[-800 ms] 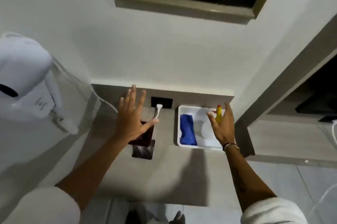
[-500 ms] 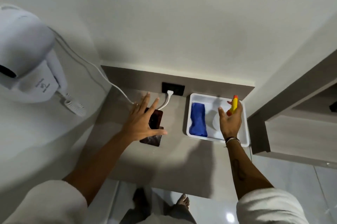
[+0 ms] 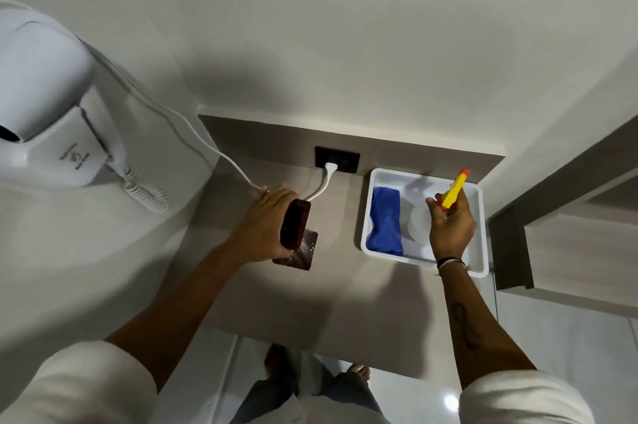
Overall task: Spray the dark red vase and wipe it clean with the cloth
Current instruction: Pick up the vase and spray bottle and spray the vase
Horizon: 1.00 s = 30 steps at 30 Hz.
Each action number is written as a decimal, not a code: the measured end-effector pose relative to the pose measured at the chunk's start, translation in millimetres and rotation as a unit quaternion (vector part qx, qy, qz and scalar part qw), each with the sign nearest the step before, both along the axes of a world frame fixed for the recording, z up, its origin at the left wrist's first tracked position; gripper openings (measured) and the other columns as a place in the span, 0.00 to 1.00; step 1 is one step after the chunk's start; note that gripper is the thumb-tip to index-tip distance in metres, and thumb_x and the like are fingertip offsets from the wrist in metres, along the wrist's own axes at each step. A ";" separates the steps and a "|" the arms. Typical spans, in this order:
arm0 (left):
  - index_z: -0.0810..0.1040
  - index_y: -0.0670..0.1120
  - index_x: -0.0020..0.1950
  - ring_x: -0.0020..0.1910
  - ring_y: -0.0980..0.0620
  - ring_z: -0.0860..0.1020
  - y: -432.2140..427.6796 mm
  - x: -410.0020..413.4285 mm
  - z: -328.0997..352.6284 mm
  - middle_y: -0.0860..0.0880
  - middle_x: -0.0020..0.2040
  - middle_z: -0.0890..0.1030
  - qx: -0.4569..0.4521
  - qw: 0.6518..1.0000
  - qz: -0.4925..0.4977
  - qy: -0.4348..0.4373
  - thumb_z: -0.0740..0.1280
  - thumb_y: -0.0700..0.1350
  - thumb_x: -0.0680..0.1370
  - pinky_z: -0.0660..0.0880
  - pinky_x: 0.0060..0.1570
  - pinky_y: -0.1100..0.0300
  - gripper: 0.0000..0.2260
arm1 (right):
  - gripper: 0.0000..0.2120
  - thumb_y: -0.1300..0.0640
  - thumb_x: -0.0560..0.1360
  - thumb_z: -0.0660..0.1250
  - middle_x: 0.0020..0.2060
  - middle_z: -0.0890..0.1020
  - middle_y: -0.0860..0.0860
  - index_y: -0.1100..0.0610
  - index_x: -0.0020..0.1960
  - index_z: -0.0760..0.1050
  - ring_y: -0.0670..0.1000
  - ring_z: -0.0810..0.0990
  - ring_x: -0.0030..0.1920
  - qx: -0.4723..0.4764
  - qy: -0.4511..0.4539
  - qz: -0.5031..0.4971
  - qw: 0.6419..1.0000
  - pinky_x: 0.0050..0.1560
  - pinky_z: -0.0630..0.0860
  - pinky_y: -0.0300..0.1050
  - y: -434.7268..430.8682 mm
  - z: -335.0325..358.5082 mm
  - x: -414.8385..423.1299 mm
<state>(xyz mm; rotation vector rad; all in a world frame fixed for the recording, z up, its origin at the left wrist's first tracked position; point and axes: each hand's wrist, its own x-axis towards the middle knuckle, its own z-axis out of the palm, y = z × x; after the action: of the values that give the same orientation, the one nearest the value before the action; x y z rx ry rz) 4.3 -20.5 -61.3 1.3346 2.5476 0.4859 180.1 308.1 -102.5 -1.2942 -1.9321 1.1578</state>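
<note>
The dark red vase point(image 3: 296, 228), a tall square-sided one, stands on the grey shelf point(image 3: 345, 295) left of the middle. My left hand point(image 3: 264, 221) is wrapped around its left side near the top. To the right is a white tray point(image 3: 480, 252) holding a folded blue cloth point(image 3: 385, 219) and a translucent spray bottle point(image 3: 453, 190) with a yellow and orange head. My right hand point(image 3: 450, 228) is closed around the bottle's neck just below that head, hiding most of the bottle body.
A white wall-mounted hair dryer point(image 3: 45, 105) juts out at the left, its cord running to a black socket point(image 3: 337, 161) behind the vase. A wooden cabinet point(image 3: 569, 251) borders the tray's right side. The shelf's front edge is near my legs.
My left hand dropped from hovering with spread fingers to gripping the vase. My right hand closed on the spray bottle's neck. The camera tilted further down.
</note>
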 end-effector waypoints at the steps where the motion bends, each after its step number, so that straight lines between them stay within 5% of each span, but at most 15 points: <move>1: 0.68 0.44 0.79 0.82 0.42 0.64 -0.6 0.0 0.4 0.44 0.77 0.72 0.013 1.000 0.008 -0.016 0.86 0.55 0.62 0.53 0.84 0.46 0.50 | 0.23 0.50 0.79 0.77 0.54 0.89 0.59 0.60 0.69 0.80 0.56 0.87 0.51 0.008 0.017 -0.004 1.000 0.64 0.85 0.56 1.2 1.2 1.2; 4: 0.69 0.47 0.78 0.78 0.45 0.66 -7.6 -1.7 0.4 0.45 0.76 0.72 0.061 0.995 0.037 -0.072 0.86 0.52 0.61 0.63 0.77 0.50 0.49 | 0.27 0.45 0.75 0.80 0.49 0.88 0.54 0.57 0.68 0.80 0.53 0.86 0.46 0.005 0.080 -0.007 0.997 0.57 0.87 0.50 -2.0 15.5 7.4; 8: 0.67 0.49 0.81 0.79 0.55 0.57 -23.9 -4.4 -8.4 0.48 0.80 0.68 0.100 0.983 0.064 -0.140 0.87 0.42 0.61 0.61 0.76 0.53 0.51 | 0.20 0.43 0.72 0.82 0.45 0.87 0.45 0.51 0.59 0.84 0.46 0.86 0.42 -0.057 0.164 0.008 0.985 0.52 0.88 0.54 -29.4 41.3 18.6; 11: 0.67 0.48 0.81 0.78 0.60 0.58 -36.7 -10.8 -16.0 0.55 0.77 0.65 0.119 0.979 0.052 -0.158 0.85 0.45 0.60 0.57 0.75 0.62 0.51 | 0.23 0.55 0.79 0.78 0.48 0.86 0.39 0.48 0.73 0.80 0.44 0.85 0.43 -0.082 0.208 0.054 0.973 0.47 0.86 0.40 -68.1 54.0 29.8; 14: 0.69 0.47 0.79 0.76 0.62 0.66 -48.9 -16.5 -17.3 0.57 0.76 0.69 0.130 0.976 0.029 -0.171 0.84 0.46 0.60 0.60 0.74 0.71 0.49 | 0.22 0.58 0.83 0.72 0.54 0.87 0.32 0.61 0.76 0.77 0.35 0.84 0.48 -0.100 0.155 0.133 0.974 0.54 0.80 0.32 -111.0 53.4 36.0; 17: 0.69 0.49 0.77 0.74 0.66 0.68 -59.0 -19.9 -16.3 0.60 0.74 0.70 0.148 0.970 0.018 -0.192 0.83 0.42 0.60 0.64 0.74 0.68 0.47 | 0.20 0.59 0.85 0.69 0.55 0.86 0.46 0.59 0.76 0.77 0.40 0.84 0.50 -0.111 0.067 0.245 0.961 0.56 0.79 0.36 -155.5 50.9 37.0; 19: 0.69 0.47 0.78 0.76 0.61 0.69 -65.9 -22.4 -14.8 0.54 0.76 0.71 0.150 0.966 0.025 -0.208 0.84 0.40 0.61 0.65 0.76 0.64 0.48 | 0.20 0.61 0.85 0.68 0.51 0.85 0.48 0.57 0.77 0.76 0.40 0.83 0.42 -0.135 0.049 0.306 0.941 0.49 0.79 0.34 -177.9 49.1 34.9; 23: 0.65 0.44 0.82 0.79 0.52 0.67 -74.7 -24.9 -13.6 0.47 0.81 0.68 0.139 0.965 0.033 -0.222 0.87 0.35 0.63 0.63 0.78 0.65 0.51 | 0.22 0.62 0.86 0.67 0.51 0.88 0.59 0.54 0.79 0.74 0.56 0.81 0.33 -0.213 0.040 0.359 0.908 0.34 0.80 0.40 -204.2 44.1 24.2; 26: 0.65 0.44 0.83 0.79 0.51 0.67 -77.8 -26.6 -14.5 0.47 0.82 0.67 0.136 0.965 0.035 -0.224 0.87 0.35 0.63 0.61 0.75 0.72 0.52 | 0.20 0.57 0.86 0.67 0.51 0.89 0.60 0.51 0.78 0.76 0.53 0.80 0.30 -0.175 -0.005 0.394 0.902 0.33 0.79 0.40 -214.1 39.5 10.9; 30: 0.65 0.45 0.83 0.79 0.49 0.68 -77.7 -30.2 -13.4 0.46 0.81 0.69 0.119 0.968 0.043 -0.218 0.88 0.38 0.63 0.66 0.79 0.55 0.53 | 0.20 0.50 0.86 0.68 0.53 0.87 0.49 0.50 0.77 0.78 0.35 0.81 0.33 -0.084 -0.050 0.415 0.905 0.40 0.73 0.26 -209.8 33.2 -1.3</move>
<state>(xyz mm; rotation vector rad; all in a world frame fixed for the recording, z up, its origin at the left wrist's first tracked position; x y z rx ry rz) -25.8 -98.3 -74.8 1.0419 2.2351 1.0069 178.9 98.3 -69.4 -0.5714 -2.6098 1.6952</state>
